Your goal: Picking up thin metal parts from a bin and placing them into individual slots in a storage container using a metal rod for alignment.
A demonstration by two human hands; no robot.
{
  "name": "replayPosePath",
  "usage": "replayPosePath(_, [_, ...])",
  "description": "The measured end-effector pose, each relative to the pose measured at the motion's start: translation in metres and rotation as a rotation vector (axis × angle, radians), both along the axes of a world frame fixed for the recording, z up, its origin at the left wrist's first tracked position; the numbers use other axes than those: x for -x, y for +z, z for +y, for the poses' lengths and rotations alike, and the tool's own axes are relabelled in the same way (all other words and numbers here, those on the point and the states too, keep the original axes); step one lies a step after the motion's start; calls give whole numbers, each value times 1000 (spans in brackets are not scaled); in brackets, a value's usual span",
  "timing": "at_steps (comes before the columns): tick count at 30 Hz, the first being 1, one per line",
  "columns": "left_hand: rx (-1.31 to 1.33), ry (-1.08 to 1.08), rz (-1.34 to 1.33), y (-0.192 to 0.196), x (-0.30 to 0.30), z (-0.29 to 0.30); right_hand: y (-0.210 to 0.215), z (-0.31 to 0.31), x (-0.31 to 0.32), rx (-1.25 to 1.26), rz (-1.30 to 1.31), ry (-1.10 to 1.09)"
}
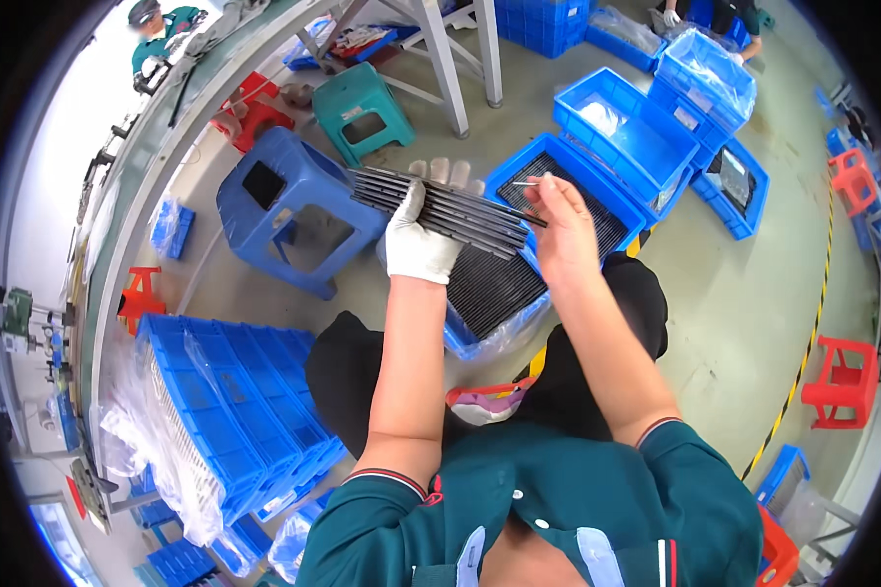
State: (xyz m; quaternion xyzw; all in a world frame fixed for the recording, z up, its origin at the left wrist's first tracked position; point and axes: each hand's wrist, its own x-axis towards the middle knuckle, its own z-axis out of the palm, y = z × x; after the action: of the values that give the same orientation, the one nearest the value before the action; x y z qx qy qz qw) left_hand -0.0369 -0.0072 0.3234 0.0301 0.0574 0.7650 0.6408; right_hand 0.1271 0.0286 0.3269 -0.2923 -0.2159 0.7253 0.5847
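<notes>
My left hand (423,235), in a white glove, is closed round a bundle of thin black rods (460,213) lying slantwise across the palm. At the right end of the bundle, my bare right hand (564,223) pinches a thin, light-tipped pin or rod between thumb and fingers; its exact kind is too small to tell. Below the bundle a blue crate (470,349) holds many similar black rods in rows. Another blue crate (548,147) with black rods stands just beyond my right hand.
A blue stool (299,210) and a green stool (364,110) stand to the left. Stacked blue crates (240,401) are at lower left. More blue crates (628,127) stand at far right. A long workbench (157,161) curves along the left. Other people work at the far edges.
</notes>
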Motion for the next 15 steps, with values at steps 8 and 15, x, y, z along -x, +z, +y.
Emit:
replayPosePath(8, [240,79,5,42,-14,-27,28,-25,29,-82,49,134])
replayPosePath(15, [120,191,2,33,-5,-23,19,-28,42,-55,112,63])
